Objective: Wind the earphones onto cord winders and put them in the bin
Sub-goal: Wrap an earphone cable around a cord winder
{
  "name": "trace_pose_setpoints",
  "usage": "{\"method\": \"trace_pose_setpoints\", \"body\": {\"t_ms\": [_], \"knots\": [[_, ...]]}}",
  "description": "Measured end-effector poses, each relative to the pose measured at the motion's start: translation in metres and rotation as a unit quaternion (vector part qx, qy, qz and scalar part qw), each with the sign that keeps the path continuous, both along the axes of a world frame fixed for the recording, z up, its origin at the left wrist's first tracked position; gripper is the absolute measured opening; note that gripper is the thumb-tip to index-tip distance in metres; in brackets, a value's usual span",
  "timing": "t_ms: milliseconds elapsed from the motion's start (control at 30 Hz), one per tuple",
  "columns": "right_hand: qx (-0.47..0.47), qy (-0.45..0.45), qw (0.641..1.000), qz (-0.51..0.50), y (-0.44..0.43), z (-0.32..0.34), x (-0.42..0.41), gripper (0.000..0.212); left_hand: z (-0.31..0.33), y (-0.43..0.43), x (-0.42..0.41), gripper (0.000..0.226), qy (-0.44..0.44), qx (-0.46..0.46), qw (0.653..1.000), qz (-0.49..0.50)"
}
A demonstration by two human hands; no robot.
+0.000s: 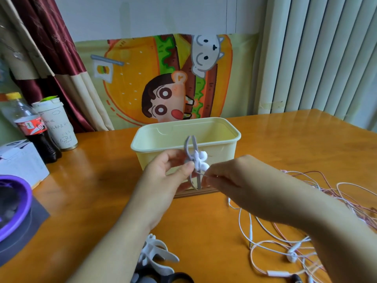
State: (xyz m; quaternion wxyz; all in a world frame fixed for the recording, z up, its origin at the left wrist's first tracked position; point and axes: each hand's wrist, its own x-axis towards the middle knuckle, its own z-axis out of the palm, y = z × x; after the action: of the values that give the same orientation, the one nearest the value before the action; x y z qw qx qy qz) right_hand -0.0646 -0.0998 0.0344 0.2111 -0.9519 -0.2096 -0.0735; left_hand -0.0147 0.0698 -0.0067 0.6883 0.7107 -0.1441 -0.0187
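Just before the bin (221, 158), above the table (285, 139), we hold a grey winder (191, 142) in our left hand (167, 172). Thumb and fingers are curled and pinch it at its middle. Its long axis stands near upright, only a little tilted. The looped top end points up and shows against the bin's near rim, while the forked lower end points down, in front of the bin's wall. Two white earbuds (201, 161) sit against the winder's middle, on its right side, just beside our left fingertips.

Our right hand (232, 177) is close to the winder's lower half, its fingers bunched narrow and pinching a thin white cord where it meets the winder.

On the table to the right lies a loose tangle of white and pink cords (285, 241), some running under our right forearm. Near our left forearm, at the bottom edge, lie spare winders (157, 255), white and black.

Far left stand a cola bottle (34, 129), a paper cup (59, 123), a white box (20, 160) and a purple bowl (14, 211).
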Motion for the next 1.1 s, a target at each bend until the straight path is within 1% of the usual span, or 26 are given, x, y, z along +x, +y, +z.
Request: {"method": "trace_pose_setpoints", "body": {"t_ms": [67, 133, 200, 300, 433, 533, 633, 733, 800, 833, 933, 967, 1067, 1100], "knots": [[0.028, -0.030, 0.999, -0.007, -0.004, 0.006, 0.000, 0.024, 0.002, -0.002, -0.004, 0.022, -0.036, 0.057, 0.998, -0.012], [0.066, -0.047, 0.996, -0.028, -0.011, 0.011, 0.001, 0.016, 0.004, -0.003, -0.007, 0.028, -0.040, 0.071, 0.996, -0.045], [0.100, -0.064, 0.992, -0.046, -0.019, 0.014, 0.002, 0.009, 0.005, -0.003, -0.007, 0.033, -0.024, 0.061, 0.995, -0.071], [0.127, -0.077, 0.987, -0.054, -0.026, 0.018, 0.001, 0.013, 0.004, -0.002, -0.007, 0.041, -0.003, 0.048, 0.994, -0.103], [0.146, -0.077, 0.985, -0.046, -0.027, 0.021, -0.001, 0.010, 0.005, -0.002, -0.007, 0.039, 0.008, 0.047, 0.992, -0.119], [0.158, -0.078, 0.984, -0.040, -0.029, 0.023, -0.001, 0.009, 0.005, 0.000, -0.008, 0.040, 0.039, 0.016, 0.990, -0.131], [0.171, -0.073, 0.982, -0.032, -0.030, 0.025, -0.003, 0.014, 0.007, 0.002, -0.007, 0.046, 0.080, -0.029, 0.987, -0.137], [0.173, -0.067, 0.983, -0.013, -0.030, 0.027, -0.005, 0.021, 0.008, 0.002, -0.006, 0.047, 0.107, -0.065, 0.984, -0.125], [0.168, -0.060, 0.984, 0.005, -0.026, 0.026, -0.006, 0.029, 0.007, 0.001, -0.006, 0.044, 0.107, -0.064, 0.985, -0.117], [0.168, -0.058, 0.984, 0.014, -0.024, 0.025, -0.007, 0.028, 0.006, 0.000, -0.007, 0.042, 0.103, -0.056, 0.987, -0.114], [0.189, -0.070, 0.979, 0.028, -0.017, 0.022, -0.005, 0.013, 0.005, -0.004, -0.010, 0.041, 0.100, -0.036, 0.987, -0.122], [0.203, -0.083, 0.975, 0.021, -0.016, 0.021, -0.003, 0.013, 0.005, -0.005, -0.012, 0.042, 0.102, -0.034, 0.985, -0.132], [0.233, -0.121, 0.965, -0.016, -0.018, 0.017, 0.003, 0.021, 0.007, -0.007, -0.014, 0.039, 0.114, -0.048, 0.981, -0.150], [0.241, -0.126, 0.962, -0.024, -0.019, 0.016, 0.005, 0.020, 0.007, -0.007, -0.014, 0.038, 0.115, -0.050, 0.981, -0.149]]}}
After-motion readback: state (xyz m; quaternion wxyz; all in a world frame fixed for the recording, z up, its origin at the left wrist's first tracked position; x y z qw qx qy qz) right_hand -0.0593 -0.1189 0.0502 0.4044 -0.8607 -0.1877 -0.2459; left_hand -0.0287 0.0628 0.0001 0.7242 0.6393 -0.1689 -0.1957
